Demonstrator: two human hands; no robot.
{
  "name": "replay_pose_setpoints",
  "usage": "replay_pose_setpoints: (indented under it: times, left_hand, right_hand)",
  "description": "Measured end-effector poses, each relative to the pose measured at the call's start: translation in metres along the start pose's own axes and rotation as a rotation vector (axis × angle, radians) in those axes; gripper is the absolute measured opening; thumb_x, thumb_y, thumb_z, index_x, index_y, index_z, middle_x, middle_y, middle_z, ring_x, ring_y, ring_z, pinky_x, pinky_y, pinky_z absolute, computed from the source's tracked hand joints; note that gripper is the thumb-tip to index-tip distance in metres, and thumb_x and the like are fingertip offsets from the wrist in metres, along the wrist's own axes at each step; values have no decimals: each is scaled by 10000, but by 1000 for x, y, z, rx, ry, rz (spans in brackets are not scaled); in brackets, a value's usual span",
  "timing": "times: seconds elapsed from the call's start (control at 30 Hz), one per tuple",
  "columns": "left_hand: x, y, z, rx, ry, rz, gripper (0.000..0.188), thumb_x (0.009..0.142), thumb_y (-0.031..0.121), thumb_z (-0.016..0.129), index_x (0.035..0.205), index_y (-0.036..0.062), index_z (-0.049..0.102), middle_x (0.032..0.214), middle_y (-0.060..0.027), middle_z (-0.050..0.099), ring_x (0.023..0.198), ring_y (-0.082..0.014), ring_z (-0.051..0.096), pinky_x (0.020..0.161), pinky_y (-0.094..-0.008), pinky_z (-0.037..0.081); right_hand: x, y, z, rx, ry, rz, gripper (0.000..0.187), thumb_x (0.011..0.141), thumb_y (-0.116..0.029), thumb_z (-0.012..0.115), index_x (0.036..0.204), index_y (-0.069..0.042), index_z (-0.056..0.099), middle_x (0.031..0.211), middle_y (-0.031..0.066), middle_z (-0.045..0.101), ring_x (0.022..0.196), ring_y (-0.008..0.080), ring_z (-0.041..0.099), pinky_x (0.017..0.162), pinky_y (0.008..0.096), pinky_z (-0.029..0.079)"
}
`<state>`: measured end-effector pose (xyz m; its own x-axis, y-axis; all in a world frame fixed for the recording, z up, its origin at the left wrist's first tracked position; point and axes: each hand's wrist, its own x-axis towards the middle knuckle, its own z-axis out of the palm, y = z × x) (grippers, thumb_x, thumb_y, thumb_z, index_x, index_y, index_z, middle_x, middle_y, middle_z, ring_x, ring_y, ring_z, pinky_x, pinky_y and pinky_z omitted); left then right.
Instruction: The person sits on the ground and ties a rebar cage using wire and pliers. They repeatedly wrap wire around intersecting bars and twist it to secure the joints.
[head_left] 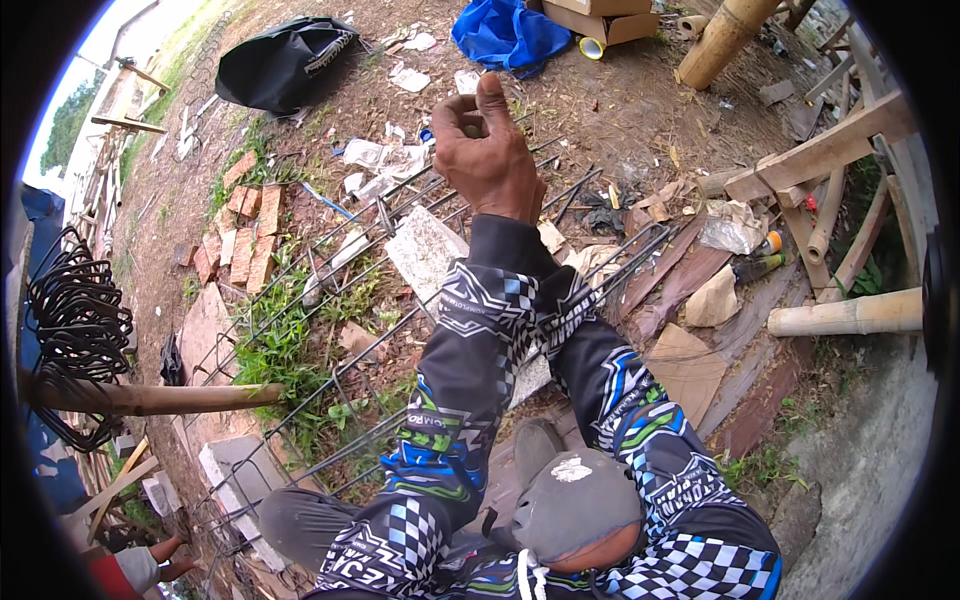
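My left hand (pixel 488 160) is raised over the far end of a steel rebar cage (pixel 375 262), its fingers curled and the thumb upright against them. What they pinch, if anything, is too small to make out. My forearms cross at the wrists. My right hand (pixel 541 194) is almost wholly hidden behind the left wrist; only a sliver of skin shows, so its fingers cannot be read. The cage's long bars and bent ties run slantwise from lower left to upper right, over grass and a pale, mortar-spotted board (pixel 425 250).
Bundled black steel stirrups (pixel 80 330) hang on a bamboo pole (pixel 160 398) at left. Broken bricks (pixel 250 240), a black bag (pixel 280 65), a blue bag (pixel 510 38) and a cardboard box (pixel 605 25) lie beyond. Wooden framing (pixel 820 150) stands right. Another person's arm (pixel 165 550) shows lower left.
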<state>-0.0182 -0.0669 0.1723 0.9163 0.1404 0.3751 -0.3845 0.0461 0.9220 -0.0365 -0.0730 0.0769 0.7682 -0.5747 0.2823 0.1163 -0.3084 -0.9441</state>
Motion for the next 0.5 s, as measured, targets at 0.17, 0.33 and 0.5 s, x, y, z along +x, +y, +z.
replay_pose_setpoints:
  times: [0.17, 0.33, 0.5]
  left_hand:
    - [36, -22, -10, 90, -750, -112, 608, 816, 445, 783, 1079, -85, 643, 909, -187, 716, 842, -214, 707, 709, -293, 562]
    - [59, -32, -20, -379, -986, -412, 493, 873, 385, 741, 1071, -52, 631, 896, -97, 692, 901, -202, 688, 704, -275, 542]
    - [82, -74, -6, -286, -505, -322, 518, 920, 443, 672, 591, 86, 490, 522, 23, 456, 451, -73, 392, 435, -267, 314]
  right_hand:
    - [51, 34, -42, 376, -343, 123, 387, 811, -99, 756, 1151, 12, 609, 1030, 65, 665, 905, 153, 644, 783, 300, 542]
    - [84, 40, -51, 464, -786, 256, 337, 708, -81, 801, 997, -8, 643, 853, 69, 664, 723, 169, 643, 634, 322, 528]
    - [57, 37, 7, 299, -284, -59, 481, 672, -158, 831, 1070, -6, 608, 924, 95, 671, 878, 233, 668, 785, 359, 531]
